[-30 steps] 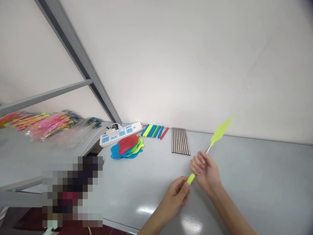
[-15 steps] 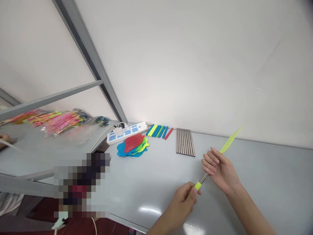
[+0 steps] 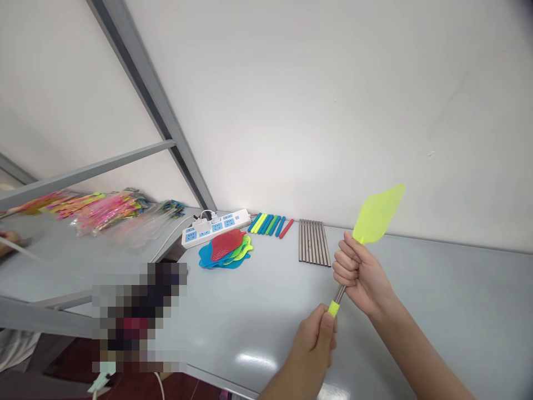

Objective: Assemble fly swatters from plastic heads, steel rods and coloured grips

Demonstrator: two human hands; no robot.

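Note:
A yellow-green fly swatter (image 3: 378, 214) with a metal rod is held over the right part of the table. My left hand (image 3: 314, 339) is closed around its yellow-green handle, whose top end shows above the thumb. Just under the swatter's head, my right hand (image 3: 358, 272) wraps its fingers round the upper rod. A short stretch of bare rod shows between the two hands. Left of my right hand lies a row of metal rods (image 3: 314, 243). Farther left are several coloured handles (image 3: 270, 224) and a pile of leaf-shaped swatter heads (image 3: 227, 248), the red one on top.
A white power strip (image 3: 216, 228) with plugs stands behind the swatter heads. On the neighbouring table at left lie bagged colourful items (image 3: 110, 211), and another person's hand (image 3: 8, 241) shows at the edge. A grey metal frame (image 3: 166, 111) rises beside the wall.
The swatter has turned so its head now shows its broad face instead of its edge. Both hands have shifted slightly left, and my right fingers have closed tighter round the rod.

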